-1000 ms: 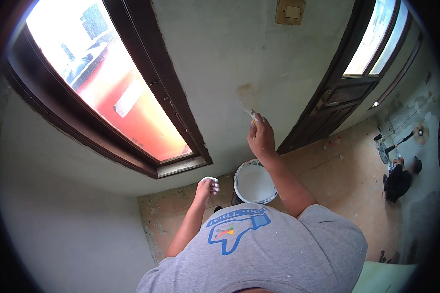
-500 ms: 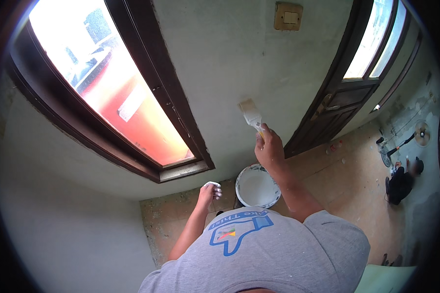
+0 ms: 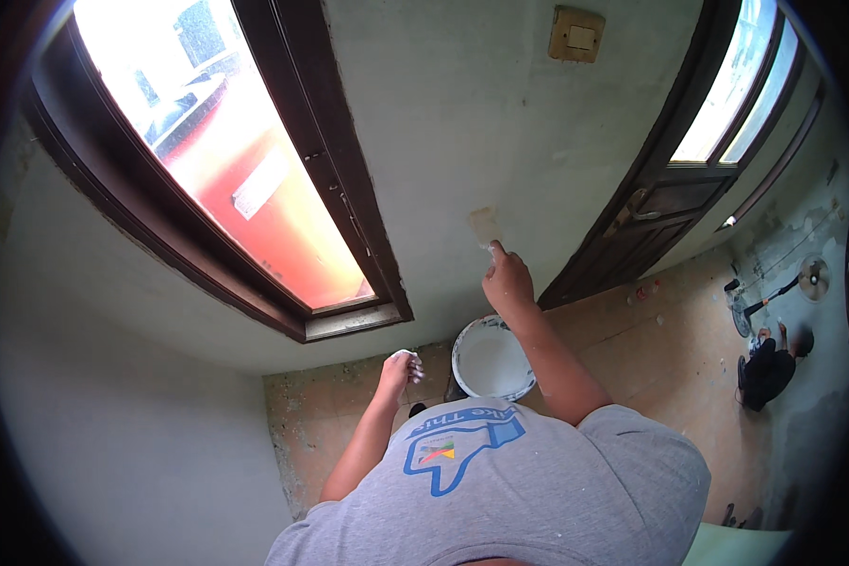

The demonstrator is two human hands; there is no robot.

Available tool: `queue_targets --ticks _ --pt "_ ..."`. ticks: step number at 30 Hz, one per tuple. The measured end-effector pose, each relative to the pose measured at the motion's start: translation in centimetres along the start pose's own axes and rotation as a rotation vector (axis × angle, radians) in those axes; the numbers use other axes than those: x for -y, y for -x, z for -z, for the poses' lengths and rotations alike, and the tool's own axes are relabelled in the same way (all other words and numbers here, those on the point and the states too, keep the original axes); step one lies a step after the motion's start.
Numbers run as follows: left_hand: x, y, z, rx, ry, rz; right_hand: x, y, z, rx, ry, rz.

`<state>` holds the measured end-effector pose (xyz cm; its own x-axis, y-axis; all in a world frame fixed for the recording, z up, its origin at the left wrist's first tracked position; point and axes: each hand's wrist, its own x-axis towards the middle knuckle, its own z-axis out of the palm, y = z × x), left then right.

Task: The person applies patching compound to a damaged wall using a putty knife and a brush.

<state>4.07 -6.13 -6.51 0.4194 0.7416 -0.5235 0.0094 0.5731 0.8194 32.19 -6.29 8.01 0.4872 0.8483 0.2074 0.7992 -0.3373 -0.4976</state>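
Note:
My right hand (image 3: 510,283) is raised in front of the pale wall, fingers closed round a paintbrush (image 3: 488,249). Most of the brush is hidden by the hand, with a whitish bit showing past the fingers. Just above it is a tan patch (image 3: 484,224); whether this is bristles or bare wall I cannot tell. My left hand (image 3: 398,374) is curled low in front of me, its fingers smeared white. Something whitish shows at its top, too small to name. Between and below my hands stands a round bucket (image 3: 460,363) of white paint, its rim spattered.
A dark-framed window (image 3: 349,141) is on the left, and a dark wooden door (image 3: 665,203) on the right. A light switch (image 3: 576,35) sits high on the wall. At far right, a person in black (image 3: 770,375) is near a standing fan (image 3: 813,278) on the tiled floor (image 3: 623,354).
My right hand has drawn down and slightly left, and much less of the brush shows. My left hand stays about where it was. The view has shifted slightly.

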Motion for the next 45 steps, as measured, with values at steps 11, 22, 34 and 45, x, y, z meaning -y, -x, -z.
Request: queue_targets --ticks 11,22,34,45 --pt "0.7 0.7 0.0 0.046 -0.005 0.026 0.8 2.2 4.9 -0.192 -0.127 0.062" --pt "0.4 0.0 -1.3 0.033 -0.060 0.031 -4.6 -1.3 -2.2 -0.385 -0.040 0.125" --pt "0.0 -0.1 -2.0 0.045 -0.064 0.028 -5.3 2.8 0.6 -0.141 -0.210 -0.194" --pt "0.1 0.6 -1.1 0.017 -0.074 0.025 -5.7 -5.9 -3.5 -0.222 -1.140 0.033"
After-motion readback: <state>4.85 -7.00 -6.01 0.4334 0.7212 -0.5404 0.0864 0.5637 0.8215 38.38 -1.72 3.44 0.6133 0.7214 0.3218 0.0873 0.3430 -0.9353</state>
